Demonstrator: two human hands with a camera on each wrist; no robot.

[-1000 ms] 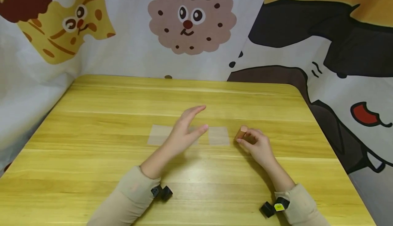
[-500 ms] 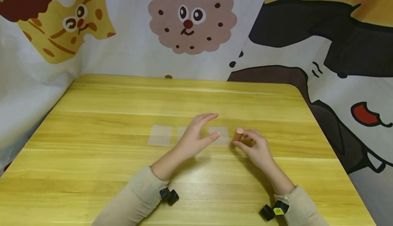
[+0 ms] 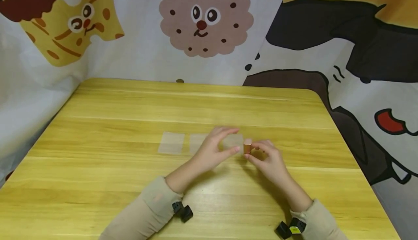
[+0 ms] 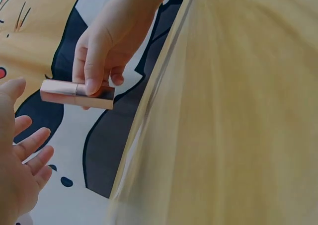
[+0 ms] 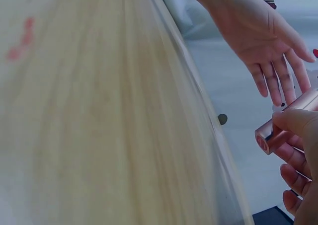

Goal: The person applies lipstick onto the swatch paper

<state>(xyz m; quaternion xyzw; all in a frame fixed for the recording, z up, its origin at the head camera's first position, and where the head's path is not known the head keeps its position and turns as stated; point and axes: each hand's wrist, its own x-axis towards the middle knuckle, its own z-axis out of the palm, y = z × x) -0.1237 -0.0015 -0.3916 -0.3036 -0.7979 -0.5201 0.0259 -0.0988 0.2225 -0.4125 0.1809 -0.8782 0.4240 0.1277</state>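
A small rose-gold lipstick tube [image 3: 247, 147] stands upright in my right hand [image 3: 271, 162], pinched between thumb and fingers. In the left wrist view, a seam crosses the shiny tube [image 4: 59, 92] near its middle. My left hand [image 3: 210, 151] is just left of the lipstick, apart from it, thumb and fingers spread with nothing between them. The right wrist view shows the left palm [image 5: 253, 38] facing the lipstick [image 5: 266, 135]. Under and beside the left hand lie pale translucent squares: a left one [image 3: 171, 143], a partly covered middle one [image 3: 197, 142] and a right one [image 3: 233, 141].
The wooden table [image 3: 114, 182] runs back to a printed curtain [image 3: 130, 62], which hangs behind its far edge and along the sides. A small black camera sits on the left wrist [image 3: 183, 211] and another on the right wrist [image 3: 290, 229].
My right hand has brought the lipstick slightly left and turned it more upright. My left hand has moved right and a little nearer, closing in on the lipstick and uncovering the left square.
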